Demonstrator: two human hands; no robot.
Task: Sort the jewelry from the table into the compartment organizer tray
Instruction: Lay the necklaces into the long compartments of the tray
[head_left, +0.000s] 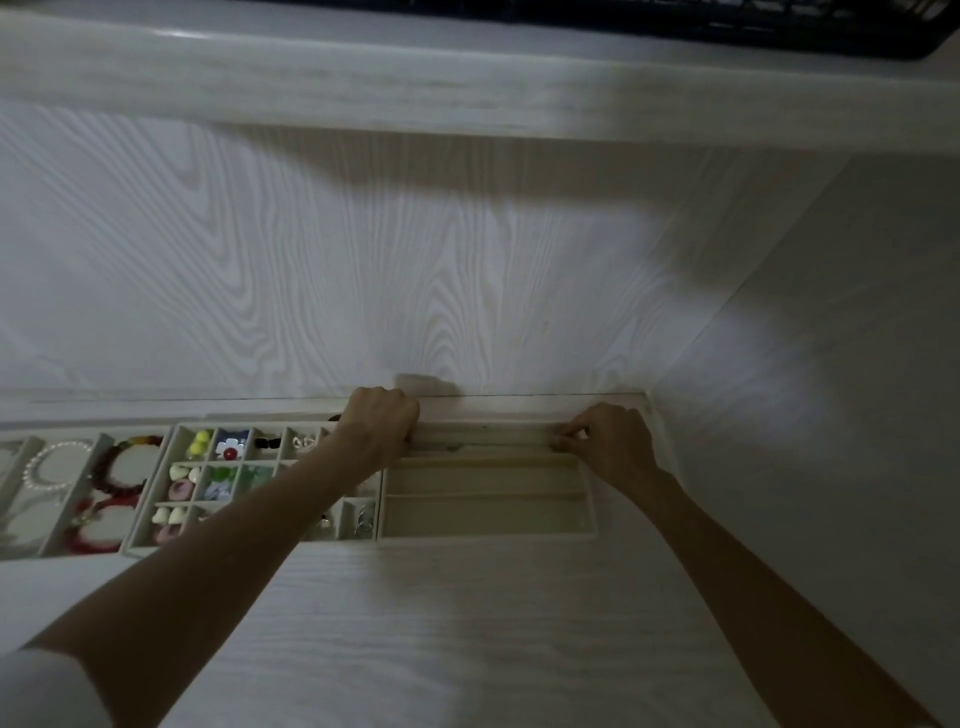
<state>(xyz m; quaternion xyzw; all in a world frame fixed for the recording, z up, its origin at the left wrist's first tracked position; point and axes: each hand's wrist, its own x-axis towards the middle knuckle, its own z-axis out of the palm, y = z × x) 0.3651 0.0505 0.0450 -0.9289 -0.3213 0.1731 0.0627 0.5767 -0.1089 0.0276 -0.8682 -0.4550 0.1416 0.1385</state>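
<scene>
organizer tray (488, 512), long slots, on pale counter (467, 623) against the wall. left hand (382, 423) fingers curled over its far left corner; right hand (613, 441) fingers pinch its far rim. grid tray (176, 486) of beads just left.

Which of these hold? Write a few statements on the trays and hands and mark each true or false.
1. Both hands grip the far end of the tray with long slots. True: left hand, right hand.
2. That tray's near slots are full of necklaces. False: they look empty.
3. A dark red bead bracelet lies in the leftmost tray. True.
4. The small-compartment tray sits right of the long-slot tray. False: it sits left.
5. A white flower piece with a red centre lies in a far-row compartment. True.
</scene>
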